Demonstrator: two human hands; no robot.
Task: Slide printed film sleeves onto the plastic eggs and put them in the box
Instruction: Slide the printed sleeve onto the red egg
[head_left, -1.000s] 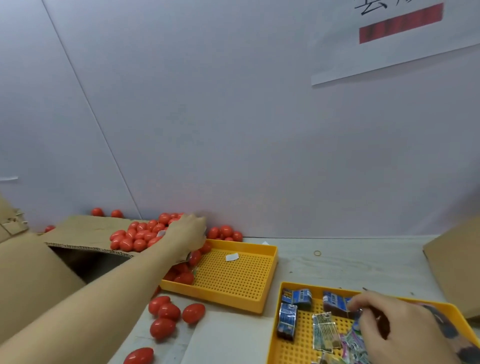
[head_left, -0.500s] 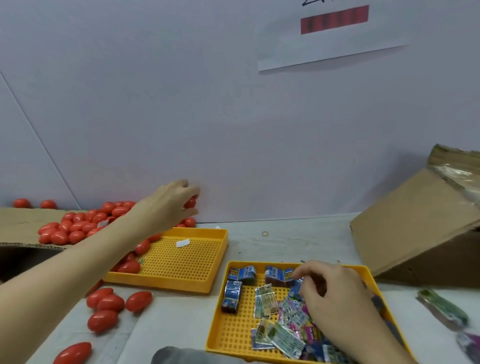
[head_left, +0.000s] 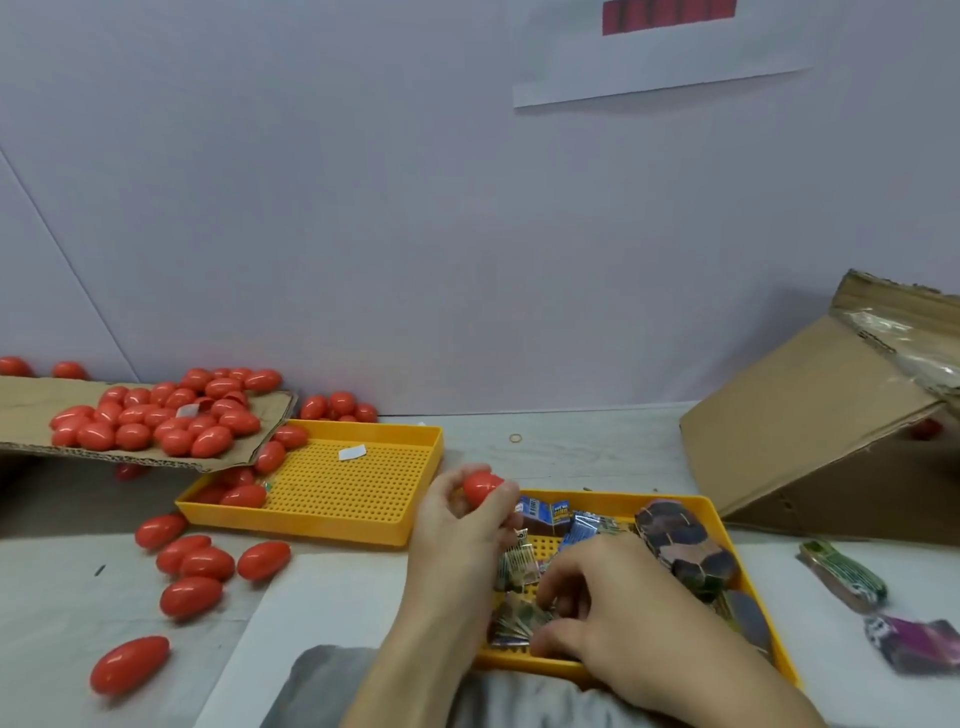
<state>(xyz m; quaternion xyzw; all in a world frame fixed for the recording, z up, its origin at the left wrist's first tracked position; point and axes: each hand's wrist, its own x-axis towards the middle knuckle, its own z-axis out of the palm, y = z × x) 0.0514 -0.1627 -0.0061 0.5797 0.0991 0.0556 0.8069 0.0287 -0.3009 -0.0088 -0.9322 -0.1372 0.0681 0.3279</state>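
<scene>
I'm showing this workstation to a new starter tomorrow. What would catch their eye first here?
Probably the heap of red plastic eggs on the cardboard flap at far left, with more scattered over the table. Next, the left hand holding one red egg up at centre, above the near yellow tray of printed film sleeves, where the right hand is picking among them.

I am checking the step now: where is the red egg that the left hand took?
In the head view the red egg is near the middle, gripped in the left hand above the far left corner of the yellow sleeve tray.
</scene>
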